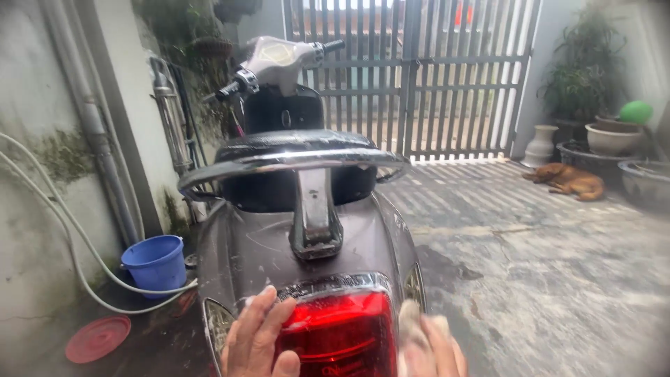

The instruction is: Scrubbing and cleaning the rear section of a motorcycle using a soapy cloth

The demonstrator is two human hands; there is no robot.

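A wet grey-brown scooter (pixel 307 237) stands in front of me, seen from behind, with a chrome grab rail (pixel 293 164) over its black seat. My left hand (pixel 257 342) lies flat against the left side of the red tail light (pixel 340 334), fingers spread. At the light's right side, my right hand (pixel 436 349) grips a pale soapy cloth (pixel 413 335) pressed to the scooter's rear body.
A blue bucket (pixel 156 264) and a red lid (pixel 98 338) sit by the left wall, with a white hose (pixel 70 230) looping past. A brown dog (pixel 567 180) lies on the concrete near plant pots (pixel 611 138). A barred metal gate (pixel 419 77) closes the yard.
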